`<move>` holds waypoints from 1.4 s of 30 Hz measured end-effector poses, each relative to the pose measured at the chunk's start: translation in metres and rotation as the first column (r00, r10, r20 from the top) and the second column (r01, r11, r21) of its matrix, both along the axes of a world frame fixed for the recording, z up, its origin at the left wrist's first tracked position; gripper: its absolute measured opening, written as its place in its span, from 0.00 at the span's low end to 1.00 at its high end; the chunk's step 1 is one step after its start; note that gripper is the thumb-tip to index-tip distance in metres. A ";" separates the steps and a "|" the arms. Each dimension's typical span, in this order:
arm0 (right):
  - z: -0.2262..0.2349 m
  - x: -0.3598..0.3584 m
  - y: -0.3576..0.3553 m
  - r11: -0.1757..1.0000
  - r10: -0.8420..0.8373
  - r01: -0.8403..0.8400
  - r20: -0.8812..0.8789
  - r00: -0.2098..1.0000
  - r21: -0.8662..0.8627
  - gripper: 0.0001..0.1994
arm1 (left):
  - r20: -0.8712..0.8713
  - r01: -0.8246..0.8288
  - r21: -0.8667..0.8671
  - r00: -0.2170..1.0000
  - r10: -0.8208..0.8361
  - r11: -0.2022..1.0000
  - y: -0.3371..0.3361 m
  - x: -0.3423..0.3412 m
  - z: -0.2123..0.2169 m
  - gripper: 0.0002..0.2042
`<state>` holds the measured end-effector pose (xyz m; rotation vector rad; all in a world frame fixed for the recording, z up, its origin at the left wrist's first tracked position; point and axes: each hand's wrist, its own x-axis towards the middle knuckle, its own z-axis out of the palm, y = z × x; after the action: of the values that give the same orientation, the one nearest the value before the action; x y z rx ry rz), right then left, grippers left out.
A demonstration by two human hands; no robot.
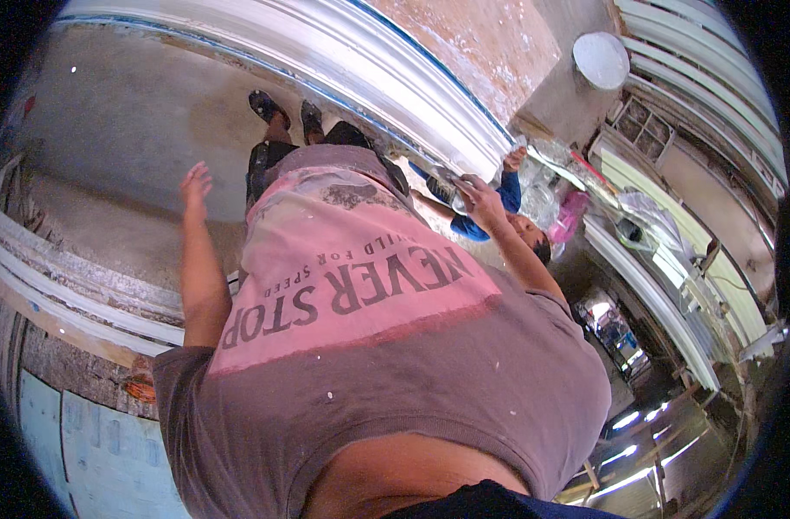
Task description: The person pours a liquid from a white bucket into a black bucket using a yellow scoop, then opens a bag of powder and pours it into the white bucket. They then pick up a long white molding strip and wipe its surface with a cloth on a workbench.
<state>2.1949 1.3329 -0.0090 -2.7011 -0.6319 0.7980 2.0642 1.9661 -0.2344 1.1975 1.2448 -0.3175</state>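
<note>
My left hand (pixel 196 184) hangs out over the grey floor with its fingers apart and nothing in it. In front of my right shoulder, my right hand (pixel 481 201) is closed around a flat grey tool (pixel 447 179) that looks like a trowel or scraper; its exact kind is hard to make out. The tool is near a long white ribbed moulding (pixel 412 82) with blue edges, which crosses the view from upper left to the right. I cannot tell whether the tool touches it. A co-worker's hand (pixel 515 158) is at the moulding's right end.
Close beyond my right arm is the co-worker in a blue sleeve (pixel 511 190). A white bucket (pixel 601 60) stands at the upper right. Clear plastic and a pink bag (pixel 569 214) lie beside the co-worker. More white mouldings (pixel 92 298) run along the left, above light-blue panels (pixel 109 450).
</note>
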 end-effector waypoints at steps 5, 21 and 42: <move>-0.009 0.069 0.125 0.994 0.104 -0.099 -0.101 0.989 0.052 0.22 | -0.026 0.018 -0.002 0.999 -0.018 1.000 0.002 -0.018 -0.056 0.14; -0.033 0.003 0.056 0.848 -0.370 0.454 -0.306 0.877 0.275 0.17 | 0.064 -0.048 0.006 0.997 0.047 0.999 -0.039 0.010 0.013 0.21; -0.066 0.094 0.288 0.894 -0.248 0.238 -0.024 0.969 0.380 0.17 | 0.122 -0.553 -0.654 0.596 0.794 0.516 -0.082 0.238 0.078 0.18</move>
<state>2.2884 1.6205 -0.0746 -2.3716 -0.3915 0.5147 2.3022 1.8837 -0.1563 0.1490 1.0427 0.1860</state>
